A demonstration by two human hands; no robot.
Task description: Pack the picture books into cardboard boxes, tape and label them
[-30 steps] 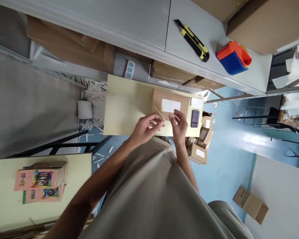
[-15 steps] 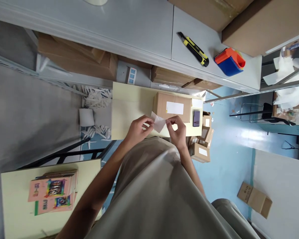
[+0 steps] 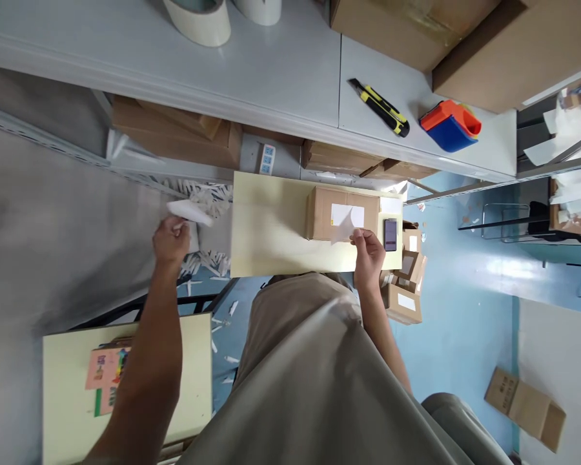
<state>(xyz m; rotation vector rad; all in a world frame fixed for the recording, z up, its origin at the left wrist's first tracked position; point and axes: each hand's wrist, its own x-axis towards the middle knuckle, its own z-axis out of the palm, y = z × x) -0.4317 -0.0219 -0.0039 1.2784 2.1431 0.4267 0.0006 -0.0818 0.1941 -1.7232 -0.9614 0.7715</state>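
My left hand (image 3: 172, 242) is out to the left, past the table's end, its fingers closed on a white paper strip (image 3: 190, 212). The strip is a little blurred by motion. Between the thumb and fingers of my right hand (image 3: 369, 257), a thin white label (image 3: 345, 227) is pinched at one corner and curls upward. It hangs in front of a closed cardboard box (image 3: 319, 213) that has a white label on its top. Both lie over a pale yellow table (image 3: 271, 226). Right of the box lies a phone (image 3: 390, 235).
A grey shelf (image 3: 290, 71) holds a yellow-black utility knife (image 3: 380, 107), an orange-blue tape dispenser (image 3: 450, 126) and tape rolls (image 3: 206, 22). White paper scraps (image 3: 213, 261) pile up left of the table. Small boxes (image 3: 403, 303) stand at its right; pink booklets (image 3: 101, 371) lie lower left.
My hands have parted. The left has swung far left with a white paper strip, while the right has moved slightly right with the label. The view has shifted a little.
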